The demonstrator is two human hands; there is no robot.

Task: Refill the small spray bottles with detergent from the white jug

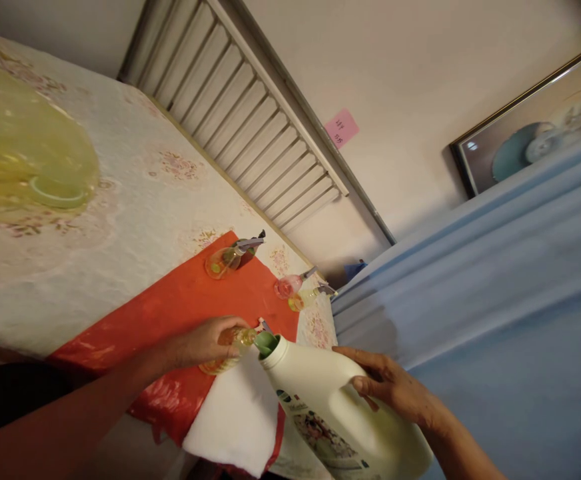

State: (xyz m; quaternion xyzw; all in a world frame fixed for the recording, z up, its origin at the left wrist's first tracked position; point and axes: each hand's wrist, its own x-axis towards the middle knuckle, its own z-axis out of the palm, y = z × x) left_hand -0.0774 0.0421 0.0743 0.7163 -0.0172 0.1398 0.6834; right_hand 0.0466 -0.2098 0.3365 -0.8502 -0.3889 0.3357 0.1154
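My left hand [198, 345] is wrapped round a clear bottle [244, 338] with yellowish contents, its open neck pointing right. The fingers hide part of the bottle. My right hand [390, 383] grips the handle side of a large cream jug [315, 370] with a flowery label. This jug is tilted, and its green pouring spout [266, 343] is right at the bottle's neck; whether they touch or liquid flows I cannot tell. Just behind the spout shows a small grey-and-white piece [264, 325], perhaps a spray head. A white cloth [240, 410] lies under the bottle.
A red sheet [170, 303] covers part of the flowered tablecloth [135, 233]. Spray bottles with greenish [222, 262], pink [287, 287] and yellow [304, 298] contents stand beyond. A translucent yellow container [30, 147] is at left. A radiator [250, 107] and blue fabric [470, 280] border the table.
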